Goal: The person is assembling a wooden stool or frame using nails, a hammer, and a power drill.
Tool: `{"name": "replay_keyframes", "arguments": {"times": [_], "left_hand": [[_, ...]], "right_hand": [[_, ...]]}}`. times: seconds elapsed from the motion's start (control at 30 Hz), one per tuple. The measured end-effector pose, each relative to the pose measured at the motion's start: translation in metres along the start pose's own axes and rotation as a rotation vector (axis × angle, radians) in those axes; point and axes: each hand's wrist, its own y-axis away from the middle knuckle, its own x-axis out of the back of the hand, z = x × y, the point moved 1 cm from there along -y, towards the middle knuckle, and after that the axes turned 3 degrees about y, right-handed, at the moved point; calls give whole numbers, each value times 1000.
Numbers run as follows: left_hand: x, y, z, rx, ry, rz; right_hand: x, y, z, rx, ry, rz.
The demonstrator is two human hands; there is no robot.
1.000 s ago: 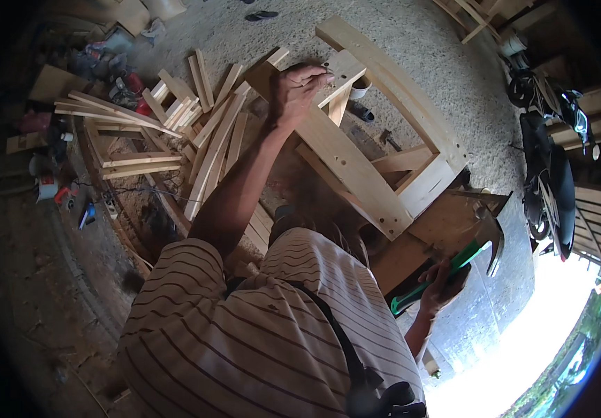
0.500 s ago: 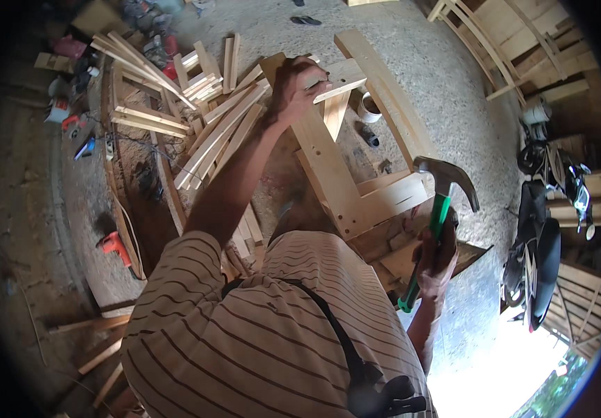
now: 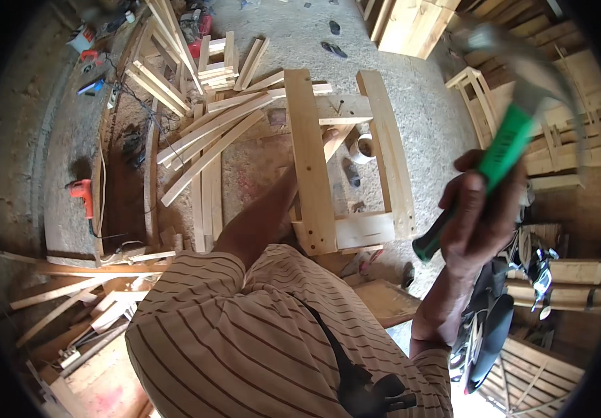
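Hammer (image 3: 503, 150) and nail (image 3: 340, 106) stand well apart: the nail rises from the crosspiece (image 3: 358, 111) near the far end of a pale wooden frame (image 3: 309, 160), to the left of the person's right hand (image 3: 483, 212) and farther out from the body. The right hand's fingers are wrapped around the green grip, off to the right of the frame. The hammer's long axis slants from the butt at lower left up to a blurred head at upper right, so the head is on the far side of the hand from the nail. The frame's two long rails run away from the torso, with the crosspiece bridging them. The left hand (image 3: 331, 141) is much nearer the nail; its forearm passes behind the left rail, and only part of the hand shows in the gap, so whether it grips anything cannot be told. Loose strips (image 3: 227, 132) lie left of the frame.
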Motion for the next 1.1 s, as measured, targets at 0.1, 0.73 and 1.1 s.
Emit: {"name": "replay_keyframes", "arguments": {"times": [0.1,0.73,1.1], "left_hand": [[-6,-4,5,14,15,-9],[10,-1,-8,45,42,-22],[5,4,-6,40,53,-43]], "right_hand": [[-16,-19,13,123,-101,91],[-38,-56,50,207,162,-14],[-19,-69,43,33,9,6]]}}
